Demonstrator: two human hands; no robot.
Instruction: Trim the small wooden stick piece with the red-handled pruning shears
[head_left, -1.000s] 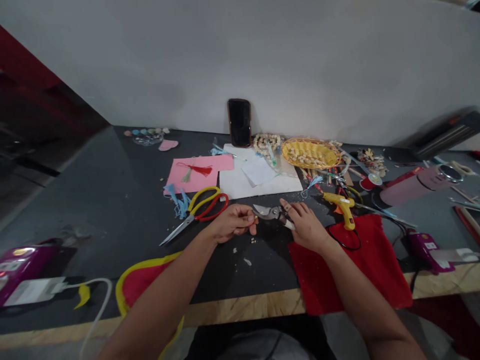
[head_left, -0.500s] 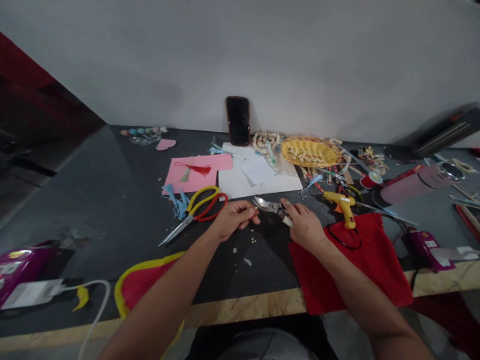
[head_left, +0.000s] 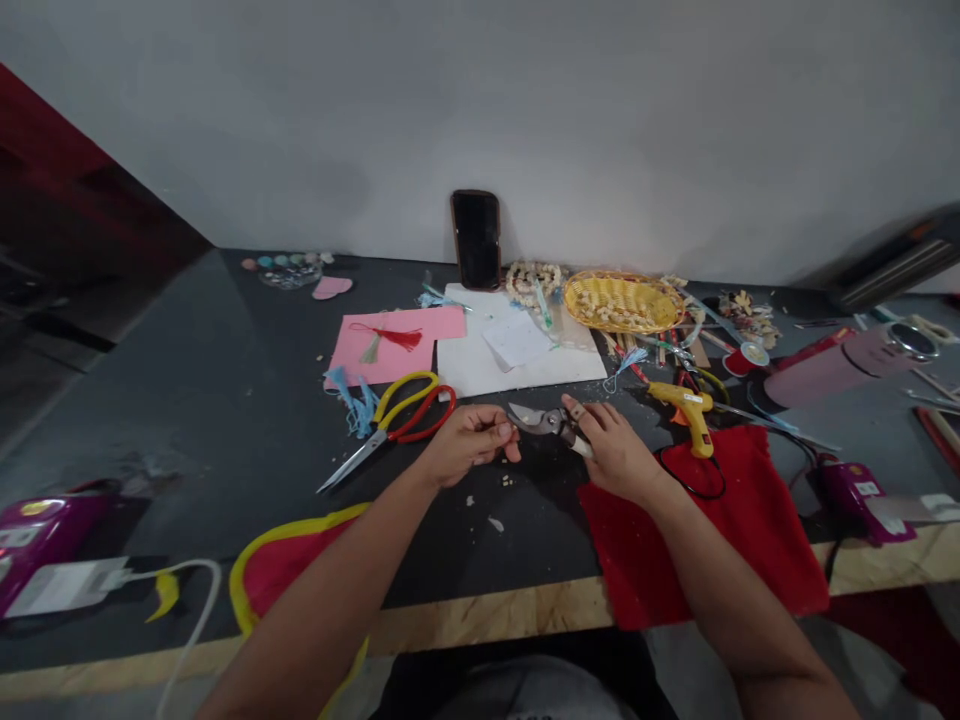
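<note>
My right hand (head_left: 611,445) is wrapped round the handles of a pair of pruning shears (head_left: 541,418), whose curved blades point left. The blade tips come up close to the fingertips of my left hand (head_left: 476,440). Those fingers are pinched together; whatever is between them is too small to make out. Below the blades, a few tiny pale pieces (head_left: 507,481) and a white scrap (head_left: 496,524) lie on the dark tabletop (head_left: 442,550). Beside my left wrist rest large scissors (head_left: 382,435) with one yellow and one red handle.
Behind my hands lie white sheets (head_left: 472,360), pink paper (head_left: 352,350) with tassels, and a yellow basket (head_left: 637,318) of small pale pieces. A phone (head_left: 477,240) leans on the wall. Rightward are a yellow glue gun (head_left: 686,405), red cloth (head_left: 720,530) and a pink bottle (head_left: 825,370).
The pruning shears have turned slightly and my right hand has shifted a little to the right. My left hand stays pinched in nearly the same place.
</note>
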